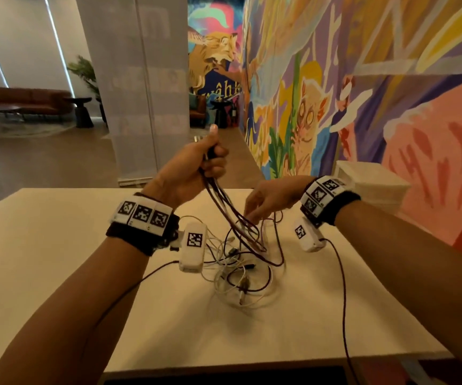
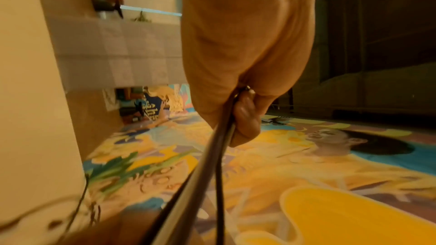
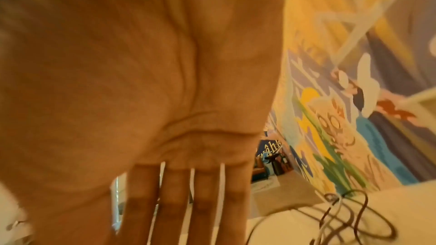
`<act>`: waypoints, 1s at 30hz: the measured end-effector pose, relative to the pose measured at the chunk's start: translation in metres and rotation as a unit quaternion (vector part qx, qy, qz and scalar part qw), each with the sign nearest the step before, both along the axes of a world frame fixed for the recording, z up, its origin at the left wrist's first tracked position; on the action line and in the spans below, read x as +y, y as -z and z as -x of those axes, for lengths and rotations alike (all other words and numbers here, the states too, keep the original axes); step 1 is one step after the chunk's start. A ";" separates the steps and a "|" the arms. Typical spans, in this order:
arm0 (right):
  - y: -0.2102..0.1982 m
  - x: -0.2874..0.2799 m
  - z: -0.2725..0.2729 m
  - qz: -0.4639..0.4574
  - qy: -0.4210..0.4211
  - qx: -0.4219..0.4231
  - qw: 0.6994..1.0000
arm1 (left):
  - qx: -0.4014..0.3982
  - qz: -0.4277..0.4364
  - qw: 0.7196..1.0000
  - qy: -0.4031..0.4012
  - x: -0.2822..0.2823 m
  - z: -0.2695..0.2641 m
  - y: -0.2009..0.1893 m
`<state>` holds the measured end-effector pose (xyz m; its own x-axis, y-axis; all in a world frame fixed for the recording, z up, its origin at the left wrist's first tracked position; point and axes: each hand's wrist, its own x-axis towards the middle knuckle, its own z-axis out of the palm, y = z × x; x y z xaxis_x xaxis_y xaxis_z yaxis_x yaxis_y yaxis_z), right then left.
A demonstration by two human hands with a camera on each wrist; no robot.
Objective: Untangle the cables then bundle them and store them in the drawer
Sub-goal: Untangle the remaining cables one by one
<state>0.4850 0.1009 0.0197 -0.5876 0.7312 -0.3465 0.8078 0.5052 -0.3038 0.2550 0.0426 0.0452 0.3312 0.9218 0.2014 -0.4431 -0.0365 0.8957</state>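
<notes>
Head view: my left hand (image 1: pixel 196 165) is up above the table (image 1: pixel 57 259), fist wrapped round a bunch of dark cables (image 1: pixel 224 207) that trail down into the tangled pile (image 1: pixel 240 268) of white and dark ones. My right hand (image 1: pixel 271 201) reaches into the strands, fingers straight.

Left wrist: fingers (image 2: pixel 245 118) curled tight on the dark cables (image 2: pixel 210 165).

Right wrist: open palm (image 3: pixel 146 81), fingers (image 3: pixel 169 202) extended, gripping nothing I can see.
</notes>
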 end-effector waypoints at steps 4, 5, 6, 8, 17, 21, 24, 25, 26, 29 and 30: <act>0.035 0.013 0.029 -0.161 -0.014 0.136 0.977 | -0.046 0.041 0.998 0.017 -0.003 -0.001 0.024; 0.044 0.016 0.035 -0.157 -0.016 0.135 0.978 | -0.051 0.057 0.997 0.010 0.001 0.002 0.032; 0.052 0.019 0.041 -0.152 -0.023 0.104 0.983 | -0.055 0.074 0.996 0.001 0.005 0.006 0.040; 0.066 0.025 0.049 -0.132 -0.036 0.015 0.990 | -0.054 0.109 0.992 -0.017 0.012 0.014 0.055; 0.080 0.025 0.048 -0.021 -0.094 -0.096 0.991 | 0.007 0.154 0.987 -0.033 0.027 0.028 0.099; 0.068 0.024 0.045 -0.041 -0.097 -0.081 0.991 | 0.017 0.168 0.985 -0.039 0.034 0.021 0.109; 0.014 0.025 0.036 -0.083 -0.064 0.044 0.994 | 0.021 0.162 0.985 -0.054 0.039 0.017 0.107; -0.009 0.024 0.031 -0.117 -0.044 0.093 0.988 | 0.019 0.155 0.986 -0.062 0.042 0.016 0.105; -0.029 0.023 0.027 -0.155 -0.022 0.161 0.975 | 0.015 0.148 0.986 -0.069 0.044 0.015 0.102; -0.062 0.019 0.018 -0.157 0.023 0.369 0.916 | 0.008 0.127 0.989 -0.081 0.051 0.017 0.091; -0.066 0.017 0.018 -0.131 0.008 0.364 0.922 | 0.014 0.121 0.989 -0.085 0.052 0.018 0.088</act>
